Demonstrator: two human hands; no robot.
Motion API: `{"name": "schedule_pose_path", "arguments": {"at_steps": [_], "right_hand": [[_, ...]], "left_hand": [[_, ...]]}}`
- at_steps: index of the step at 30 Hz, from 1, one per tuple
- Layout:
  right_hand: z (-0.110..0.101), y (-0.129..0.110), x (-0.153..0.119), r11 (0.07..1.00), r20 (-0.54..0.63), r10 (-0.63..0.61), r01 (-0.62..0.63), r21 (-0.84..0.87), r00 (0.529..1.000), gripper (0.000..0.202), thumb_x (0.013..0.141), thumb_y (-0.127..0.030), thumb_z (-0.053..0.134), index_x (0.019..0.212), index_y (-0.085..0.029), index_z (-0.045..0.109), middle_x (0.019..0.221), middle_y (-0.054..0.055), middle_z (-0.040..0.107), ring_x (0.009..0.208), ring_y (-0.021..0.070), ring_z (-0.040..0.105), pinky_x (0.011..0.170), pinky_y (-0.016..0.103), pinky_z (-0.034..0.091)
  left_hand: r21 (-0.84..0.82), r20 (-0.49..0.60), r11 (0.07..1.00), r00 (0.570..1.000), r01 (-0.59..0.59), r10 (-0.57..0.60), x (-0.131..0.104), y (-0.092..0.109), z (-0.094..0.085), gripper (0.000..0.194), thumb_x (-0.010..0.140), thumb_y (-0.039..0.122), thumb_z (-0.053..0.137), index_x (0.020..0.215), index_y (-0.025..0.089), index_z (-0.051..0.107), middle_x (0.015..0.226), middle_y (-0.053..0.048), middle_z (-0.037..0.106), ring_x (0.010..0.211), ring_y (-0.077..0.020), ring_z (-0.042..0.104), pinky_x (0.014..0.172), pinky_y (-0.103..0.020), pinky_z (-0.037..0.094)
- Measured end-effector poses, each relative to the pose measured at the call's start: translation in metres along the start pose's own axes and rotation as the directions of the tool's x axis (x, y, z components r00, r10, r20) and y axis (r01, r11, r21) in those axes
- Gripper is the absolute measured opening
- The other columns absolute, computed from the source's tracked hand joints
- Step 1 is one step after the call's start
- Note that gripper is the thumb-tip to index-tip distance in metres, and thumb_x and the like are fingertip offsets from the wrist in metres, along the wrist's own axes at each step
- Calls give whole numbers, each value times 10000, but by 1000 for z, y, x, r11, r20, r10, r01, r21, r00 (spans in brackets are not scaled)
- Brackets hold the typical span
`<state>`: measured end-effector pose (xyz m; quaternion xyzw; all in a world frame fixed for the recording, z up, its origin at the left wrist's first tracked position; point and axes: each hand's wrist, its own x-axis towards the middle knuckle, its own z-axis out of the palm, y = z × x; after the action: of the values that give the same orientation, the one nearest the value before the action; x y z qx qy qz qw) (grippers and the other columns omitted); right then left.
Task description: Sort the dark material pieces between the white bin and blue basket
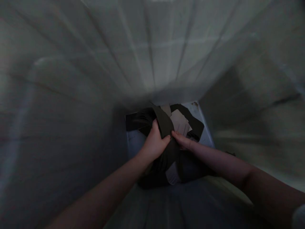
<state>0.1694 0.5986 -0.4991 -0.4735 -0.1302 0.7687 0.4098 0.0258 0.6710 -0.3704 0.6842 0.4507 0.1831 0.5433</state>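
Note:
Deep in the bin, both hands grip a bundle of thin dark olive pieces (164, 122), bent into an arch; whether they are fabric or leather I cannot tell. My left hand (154, 141) closes on the left side, thumb lying across the top. From the right, my right hand (182, 140) pinches the bundle's edge, most of its fingers hidden. Beside it lies a pale paper slip with lines (179, 122) on another dark stack (196, 124). A second pale slip (173, 174) rests near the lower end of the bundle.
Tall, ribbed grey walls (164, 60) of the bin surround my arms on all sides. The pale bin floor (207, 138) shows around the stacks, with a brownish patch (195, 104) in its far right corner. More dark pieces (131, 121) lie at the left. The light is dim.

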Motion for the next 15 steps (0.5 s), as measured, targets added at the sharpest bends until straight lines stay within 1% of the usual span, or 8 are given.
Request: {"name": "schedule_pose_path", "arguments": {"at_steps": [2,4,6,7,9,11,13,15], "right_hand": [[5,-2,-3,1000,7,-3,3,13,1000,571,845,-568,579,1285,-209,514,1163,106,662,989,237,659,944,451,493],[15,-13,-9,999,58,26,-29,44,998,606,845,-609,543,1294,-203,510,1192,116,652,1033,246,648,983,469,471],[28,-38,-16,994,141,32,-46,95,990,666,855,-697,429,1291,-200,518,1217,116,642,1107,247,616,1035,474,431],[35,-56,-21,992,181,9,-31,119,984,709,849,-738,373,1288,-202,520,1225,113,637,1144,249,595,1056,477,410],[49,-102,-34,989,238,-86,56,134,967,762,829,-787,316,1279,-207,523,1234,107,633,1197,261,556,1078,493,378],[63,-155,-57,981,283,-188,167,97,940,781,815,-808,302,1252,-205,536,1231,108,632,1228,279,526,1080,517,361],[76,-207,-94,961,324,-274,274,47,906,775,817,-810,292,1215,-198,552,1219,107,636,1244,288,507,1075,533,354],[88,-248,-147,922,344,-370,387,22,863,720,840,-778,307,1180,-197,563,1193,92,647,1246,278,507,1070,526,356]], "left_hand": [[-17,41,1000,999,-12,12,2,-7,-9,781,728,108,609,1420,176,253,1381,-131,489,1259,-221,494,1085,-395,379],[-23,63,1000,998,-8,10,2,-6,-23,801,707,86,598,1426,182,260,1394,-122,485,1269,-220,490,1091,-400,374],[-19,95,1000,995,5,-3,-2,10,-44,794,696,88,601,1421,184,292,1388,-117,499,1267,-231,495,1088,-421,378],[-19,127,1000,992,9,-7,-5,24,-58,781,697,98,605,1415,184,310,1372,-116,517,1251,-237,511,1076,-432,392],[-8,212,1000,977,-7,8,-15,64,-90,738,708,132,623,1394,190,356,1329,-106,559,1206,-249,550,1039,-444,430],[30,286,998,957,-59,48,-33,118,-124,700,721,181,648,1375,208,399,1301,-90,581,1174,-258,574,1005,-438,463],[96,325,988,942,-119,82,-59,179,-155,743,722,233,680,1402,237,381,1290,-71,588,1165,-264,581,973,-416,489],[190,317,967,943,-172,106,-95,243,-178,862,706,278,719,1460,262,303,1298,-51,579,1186,-269,567,963,-390,495]]}}
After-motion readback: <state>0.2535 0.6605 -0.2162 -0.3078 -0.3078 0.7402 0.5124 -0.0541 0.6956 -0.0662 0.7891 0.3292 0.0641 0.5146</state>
